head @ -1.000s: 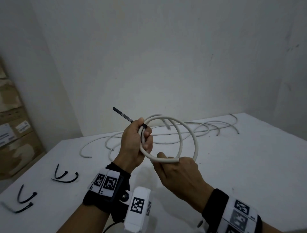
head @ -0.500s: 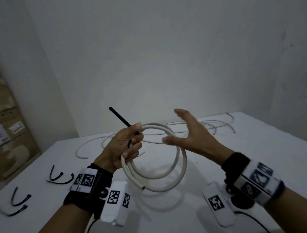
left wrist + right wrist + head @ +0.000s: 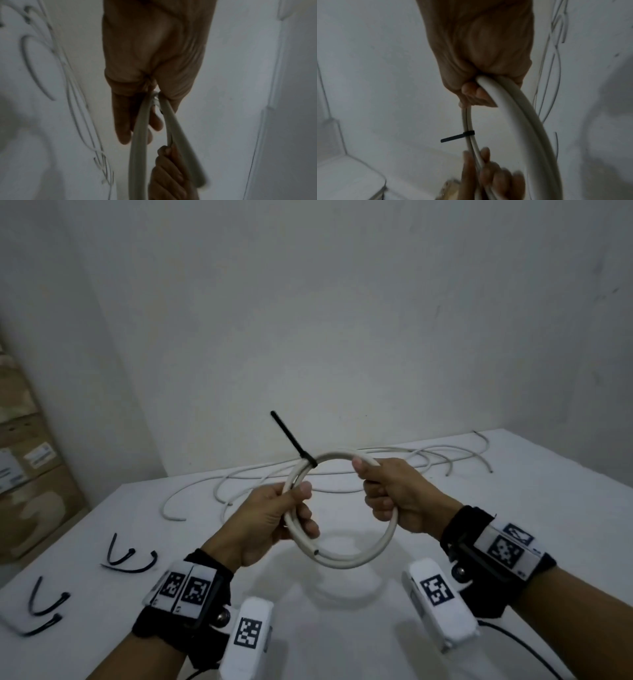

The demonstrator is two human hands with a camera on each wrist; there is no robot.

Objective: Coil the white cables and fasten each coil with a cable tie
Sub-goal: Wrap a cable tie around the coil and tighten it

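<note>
A coil of white cable [image 3: 356, 559] hangs in the air above the table, held between both hands. My left hand [image 3: 291, 518] grips its left side, thumb on top. My right hand [image 3: 380, 491] grips its right side in a fist. A black cable tie [image 3: 294, 445] is wrapped round the coil's upper left, its tail sticking up and left; in the right wrist view the black cable tie [image 3: 458, 136] sits between the two hands. A cut cable end [image 3: 315, 551] shows at the coil's bottom. In the left wrist view the coil [image 3: 139, 142] runs from my left fingers toward the right hand.
Several loose white cables [image 3: 428, 460] lie across the back of the white table [image 3: 513, 525]. Spare black cable ties lie at the left, one pair [image 3: 128, 559] nearer and another [image 3: 46, 611] by the edge. Cardboard boxes [image 3: 20, 474] stand at the far left.
My right hand, open beside the coil half a second ago, has closed on the coil's right side. My left hand slid down the coil, away from the tie. The coil now stands upright between both hands.
</note>
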